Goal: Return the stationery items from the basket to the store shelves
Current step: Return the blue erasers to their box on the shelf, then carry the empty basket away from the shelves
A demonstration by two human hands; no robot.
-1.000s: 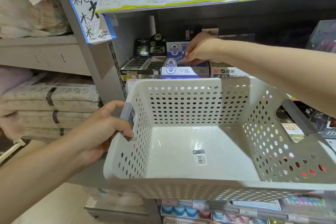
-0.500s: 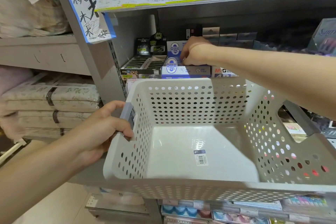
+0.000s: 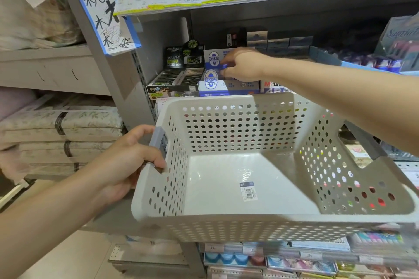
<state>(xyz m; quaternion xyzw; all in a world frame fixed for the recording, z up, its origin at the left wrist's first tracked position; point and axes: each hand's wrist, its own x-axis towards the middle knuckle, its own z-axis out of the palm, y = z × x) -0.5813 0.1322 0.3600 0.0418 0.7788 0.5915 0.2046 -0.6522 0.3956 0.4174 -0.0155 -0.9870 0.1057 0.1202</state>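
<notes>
Grey store shelving (image 3: 127, 79) filled the scene, with folded bedding (image 3: 63, 129) stacked in the bay at far left and a handwritten sign (image 3: 99, 4) hanging from the upright. Further right, the left hand (image 3: 127, 161) curled its fingers round the grey handle (image 3: 158, 142) of the white perforated basket (image 3: 226, 226), which held only a barcode sticker (image 3: 248, 190) on its floor. Beyond the basket's far wall, the right hand (image 3: 244, 65) reached over the blue-and-white box (image 3: 226, 87) on the shelf, fingertips bent together near a small blurred blue item; whether they pinched it could not be told.
</notes>
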